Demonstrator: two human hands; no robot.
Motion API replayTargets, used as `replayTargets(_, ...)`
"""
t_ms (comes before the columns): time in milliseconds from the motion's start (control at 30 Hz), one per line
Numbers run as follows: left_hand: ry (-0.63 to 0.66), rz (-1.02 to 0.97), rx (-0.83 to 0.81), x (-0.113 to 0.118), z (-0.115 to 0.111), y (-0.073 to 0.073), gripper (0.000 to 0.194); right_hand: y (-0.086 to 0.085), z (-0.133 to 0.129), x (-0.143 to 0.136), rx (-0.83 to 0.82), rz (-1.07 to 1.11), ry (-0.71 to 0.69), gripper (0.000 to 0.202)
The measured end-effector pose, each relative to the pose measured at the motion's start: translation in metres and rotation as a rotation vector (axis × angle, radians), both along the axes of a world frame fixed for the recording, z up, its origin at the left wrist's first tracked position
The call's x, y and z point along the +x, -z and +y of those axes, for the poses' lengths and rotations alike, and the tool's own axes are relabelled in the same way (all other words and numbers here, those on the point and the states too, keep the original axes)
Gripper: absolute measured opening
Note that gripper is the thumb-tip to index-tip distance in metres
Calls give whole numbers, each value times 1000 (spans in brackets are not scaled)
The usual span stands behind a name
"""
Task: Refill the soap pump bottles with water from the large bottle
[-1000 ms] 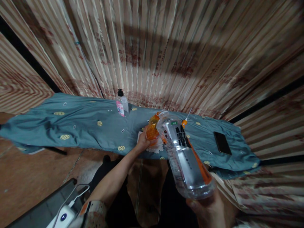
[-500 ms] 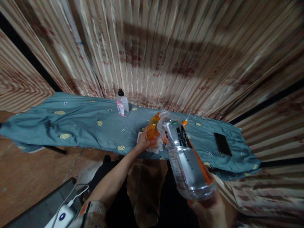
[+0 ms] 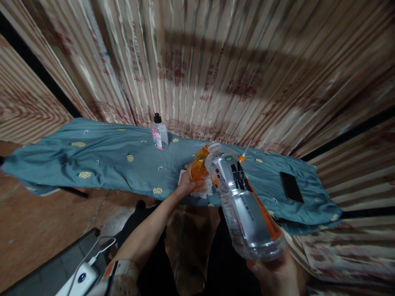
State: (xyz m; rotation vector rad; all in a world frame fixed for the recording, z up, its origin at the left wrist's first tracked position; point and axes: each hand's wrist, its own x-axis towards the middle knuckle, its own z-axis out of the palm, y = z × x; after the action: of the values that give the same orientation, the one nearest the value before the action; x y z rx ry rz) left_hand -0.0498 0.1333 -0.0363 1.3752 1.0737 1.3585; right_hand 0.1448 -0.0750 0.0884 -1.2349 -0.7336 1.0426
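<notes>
My left hand [image 3: 189, 183] is wrapped round an orange see-through bottle [image 3: 200, 165], held just over a white paper tissue [image 3: 203, 191] on the cloth. In my right hand [image 3: 274, 269] is the base of a large clear plastic bottle [image 3: 243, 201] with a silver and orange label. This bottle tilts toward the far left, its uncapped mouth close to the orange bottle's opening. Whether the two rims touch I cannot tell. Behind the large bottle lies an orange cap with a thin pale tube [image 3: 242, 157], probably a spray or dropper top.
A pump bottle [image 3: 159, 133] with a pink label stands toward the back, left of my hands. A black phone [image 3: 291, 187] lies on the right of the green-blue cloth [image 3: 111, 164]. At lower left, a white power bank [image 3: 80, 279] with a cable sits near a dark surface.
Both hands keep their hold and the bottles stay mouth to mouth. The large bottle has shifted very slightly to the right in view; the rest looks the same.
</notes>
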Motion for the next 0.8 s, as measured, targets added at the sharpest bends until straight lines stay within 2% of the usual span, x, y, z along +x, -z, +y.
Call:
replayTargets(300, 4, -32, -29, 0, -3, -8, 78, 2, -1, 3, -2, -92, -18, 86)
replayTargets(500, -39, 19, -41, -1, -4, -8, 78, -2, 0, 0, -25, -53, 19, 87)
replayTargets(800, -6, -13, -40, 1, -3, -6, 75, 4, -3, 4, -13, -79, -12, 87)
